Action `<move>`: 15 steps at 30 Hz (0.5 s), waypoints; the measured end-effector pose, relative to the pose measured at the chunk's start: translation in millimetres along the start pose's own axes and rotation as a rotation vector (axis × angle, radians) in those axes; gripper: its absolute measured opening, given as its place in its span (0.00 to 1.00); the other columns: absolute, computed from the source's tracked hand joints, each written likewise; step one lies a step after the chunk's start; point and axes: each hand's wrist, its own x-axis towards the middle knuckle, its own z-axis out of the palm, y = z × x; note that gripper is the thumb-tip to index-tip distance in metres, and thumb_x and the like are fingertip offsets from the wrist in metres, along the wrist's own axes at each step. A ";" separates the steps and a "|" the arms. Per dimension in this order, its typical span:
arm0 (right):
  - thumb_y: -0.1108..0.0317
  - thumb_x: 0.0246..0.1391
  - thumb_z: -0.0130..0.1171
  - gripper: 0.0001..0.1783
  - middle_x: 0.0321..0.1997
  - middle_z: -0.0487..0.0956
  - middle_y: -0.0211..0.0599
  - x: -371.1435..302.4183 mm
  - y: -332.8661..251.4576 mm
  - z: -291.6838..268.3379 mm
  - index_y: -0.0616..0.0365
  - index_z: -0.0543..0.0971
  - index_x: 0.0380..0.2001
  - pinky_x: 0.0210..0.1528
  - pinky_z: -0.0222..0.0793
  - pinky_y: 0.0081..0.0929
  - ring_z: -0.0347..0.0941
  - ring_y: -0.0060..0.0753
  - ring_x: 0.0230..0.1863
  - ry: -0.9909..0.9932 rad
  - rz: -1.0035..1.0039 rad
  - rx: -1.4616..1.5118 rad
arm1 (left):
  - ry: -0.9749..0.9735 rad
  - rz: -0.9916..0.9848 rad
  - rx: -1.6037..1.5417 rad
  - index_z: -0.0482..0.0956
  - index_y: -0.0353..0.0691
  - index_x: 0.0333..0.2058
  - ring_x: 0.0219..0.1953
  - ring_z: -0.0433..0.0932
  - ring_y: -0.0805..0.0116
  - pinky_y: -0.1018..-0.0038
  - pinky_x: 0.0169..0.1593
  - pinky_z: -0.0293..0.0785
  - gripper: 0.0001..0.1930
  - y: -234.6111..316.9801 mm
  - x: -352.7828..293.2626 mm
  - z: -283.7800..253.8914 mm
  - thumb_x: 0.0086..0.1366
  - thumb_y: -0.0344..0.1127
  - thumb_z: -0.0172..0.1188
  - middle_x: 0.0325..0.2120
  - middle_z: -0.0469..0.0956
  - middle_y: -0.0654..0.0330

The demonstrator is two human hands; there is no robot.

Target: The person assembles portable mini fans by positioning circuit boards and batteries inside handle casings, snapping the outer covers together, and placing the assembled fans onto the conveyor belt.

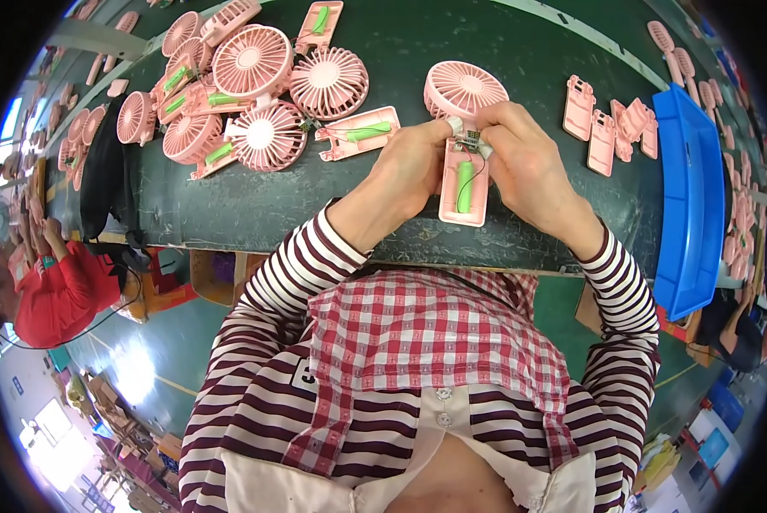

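Note:
A pink handheld fan (466, 85) lies in front of me with its handle toward me. The handle is uncovered: a green battery cell (464, 186), thin wires and a small circuit board (467, 139) show inside. My left hand (407, 164) grips the fan's neck from the left, with a white covering on a fingertip. My right hand (527, 162) closes on the same neck from the right, its fingers bent at the board; a white fingertip covering shows there too. What the right fingertips pinch exactly is hidden.
Several open pink fans (251, 61) with green cells are piled at the left. Pink handle covers (578, 107) lie at the right, beside a blue plastic tray (687, 205). A person in a red top (67, 291) sits at far left. The green table's (298, 214) near edge runs before me.

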 end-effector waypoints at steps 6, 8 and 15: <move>0.86 0.32 0.50 0.12 0.37 0.69 0.43 -4.5 -2.8 4.2 0.68 0.71 0.27 0.39 0.68 0.33 0.68 0.45 0.40 -0.026 -0.018 -0.034 | -0.004 -0.015 0.075 0.70 0.31 0.40 0.34 0.75 0.66 0.69 0.38 0.73 0.14 -3.3 -4.8 -6.2 0.63 0.36 0.44 0.33 0.73 0.55; 0.85 0.33 0.51 0.12 0.38 0.69 0.43 -6.0 -3.2 4.8 0.68 0.71 0.28 0.39 0.68 0.33 0.68 0.45 0.40 -0.052 -0.044 -0.079 | 0.020 -0.021 0.130 0.71 0.32 0.39 0.34 0.75 0.66 0.68 0.39 0.72 0.14 -2.1 -8.5 -5.9 0.63 0.37 0.44 0.32 0.74 0.56; 0.81 0.34 0.53 0.11 0.37 0.69 0.42 -8.4 -5.2 10.0 0.68 0.70 0.28 0.39 0.68 0.33 0.68 0.44 0.39 -0.063 -0.071 -0.120 | 0.008 -0.034 0.166 0.73 0.33 0.37 0.32 0.76 0.67 0.70 0.39 0.73 0.13 -3.8 -9.4 -14.8 0.62 0.38 0.49 0.31 0.75 0.57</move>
